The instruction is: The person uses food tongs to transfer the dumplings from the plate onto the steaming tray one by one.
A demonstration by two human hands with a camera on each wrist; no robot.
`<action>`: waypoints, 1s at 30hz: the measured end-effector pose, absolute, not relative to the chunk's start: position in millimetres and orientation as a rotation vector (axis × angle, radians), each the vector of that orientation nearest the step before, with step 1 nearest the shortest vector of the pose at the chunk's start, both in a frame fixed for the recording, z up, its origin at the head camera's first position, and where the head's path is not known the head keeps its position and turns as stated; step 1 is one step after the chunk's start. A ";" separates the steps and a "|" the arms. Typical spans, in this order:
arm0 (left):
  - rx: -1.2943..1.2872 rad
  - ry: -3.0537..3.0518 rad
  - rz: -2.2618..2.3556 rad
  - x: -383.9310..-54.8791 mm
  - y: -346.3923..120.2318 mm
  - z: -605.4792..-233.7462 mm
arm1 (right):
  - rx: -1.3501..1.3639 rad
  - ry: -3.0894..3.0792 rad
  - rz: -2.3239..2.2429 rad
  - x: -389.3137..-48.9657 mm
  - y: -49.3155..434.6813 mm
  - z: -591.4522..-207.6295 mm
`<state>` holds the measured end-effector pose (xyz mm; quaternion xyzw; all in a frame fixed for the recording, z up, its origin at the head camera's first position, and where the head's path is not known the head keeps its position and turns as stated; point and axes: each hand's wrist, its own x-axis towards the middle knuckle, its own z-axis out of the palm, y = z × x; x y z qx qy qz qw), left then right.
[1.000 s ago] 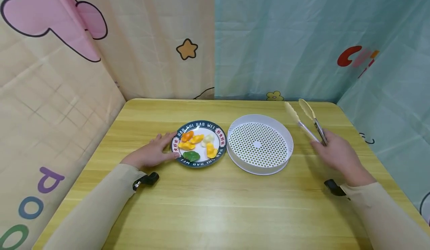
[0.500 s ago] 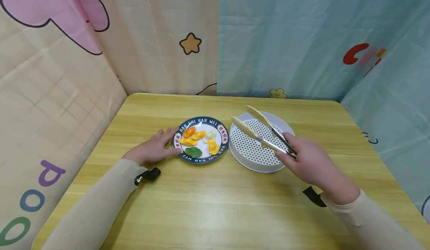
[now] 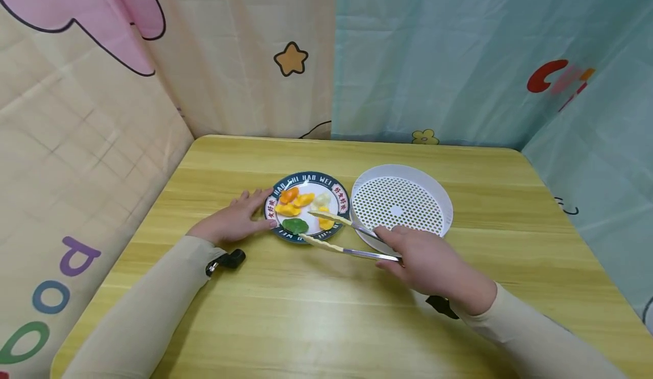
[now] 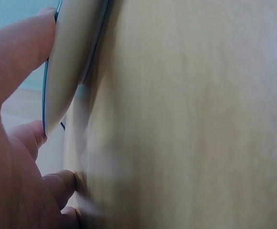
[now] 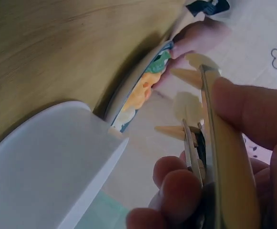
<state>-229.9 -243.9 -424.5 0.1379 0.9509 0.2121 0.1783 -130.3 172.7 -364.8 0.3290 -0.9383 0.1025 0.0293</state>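
Plate (image 3: 312, 187), head view: I see it on the worktop (image 3: 285, 311), carrying colourful food pieces (image 3: 295, 226), beside the perforated tray (image 3: 395, 192).
Tongs (image 3: 371, 254), head view: spread tips at the plate's near side, in the right hand (image 3: 433, 262).
Left hand (image 4: 5, 157), left wrist view: fingers spread, thumb touching the rim.
Grip, right wrist view: I have fingers wrapped around the tongs.

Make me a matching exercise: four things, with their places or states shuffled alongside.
1. silver metal tongs with pale yellow tips
2. round white perforated tray
3. green dumpling-shaped piece
4. left hand

A. lying on the round, dark-rimmed white plate
B. thumb at the plate's rim
C. gripped by the right hand
D. on the wood-grain table, right of the plate

Pairs: 1-C, 2-D, 3-A, 4-B
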 end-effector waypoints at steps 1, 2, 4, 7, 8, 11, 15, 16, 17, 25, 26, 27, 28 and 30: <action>0.391 2.690 0.600 -230.0 -243.2 -424.0 | 1.026 -2.884 0.309 -130.5 171.1 -364.9; 0.396 2.690 0.599 -230.3 -242.9 -423.9 | 1.035 -2.872 0.296 -130.6 170.1 -365.1; 0.404 2.691 0.596 -230.6 -242.2 -423.4 | 1.041 -2.864 0.283 -131.0 168.3 -364.7; 0.403 2.693 0.591 -230.9 -241.9 -423.2 | 1.046 -2.869 0.268 -132.9 167.0 -364.3; 0.404 2.694 0.590 -231.2 -241.9 -423.3 | 1.052 -2.875 0.260 -133.7 166.6 -364.2; 0.398 2.693 0.588 -231.5 -241.9 -423.5 | 1.056 -2.893 0.226 -135.9 164.8 -364.0; 0.391 2.688 0.585 -230.9 -242.5 -424.1 | 1.046 -2.908 0.181 -139.1 161.5 -364.7; 0.391 2.687 0.584 -230.6 -242.7 -424.0 | 1.042 -2.907 0.172 -139.8 160.8 -364.9; 0.392 2.685 0.584 -230.4 -242.9 -424.0 | 1.040 -2.909 0.166 -140.5 160.0 -365.0; 0.393 2.683 0.587 -231.0 -242.8 -424.4 | 1.014 -2.948 0.129 -145.6 154.8 -364.4; 0.391 2.683 0.586 -231.2 -242.7 -424.7 | 1.009 -2.951 0.122 -146.0 154.2 -364.3; 0.394 2.684 0.585 -231.3 -242.4 -424.8 | 1.005 -2.953 0.116 -146.3 153.7 -364.2; 0.394 2.685 0.585 -231.5 -242.3 -425.0 | 1.001 -2.955 0.111 -146.7 152.9 -363.7; 0.392 2.686 0.585 -231.7 -242.5 -425.2 | 0.994 -2.960 0.098 -147.2 151.4 -363.1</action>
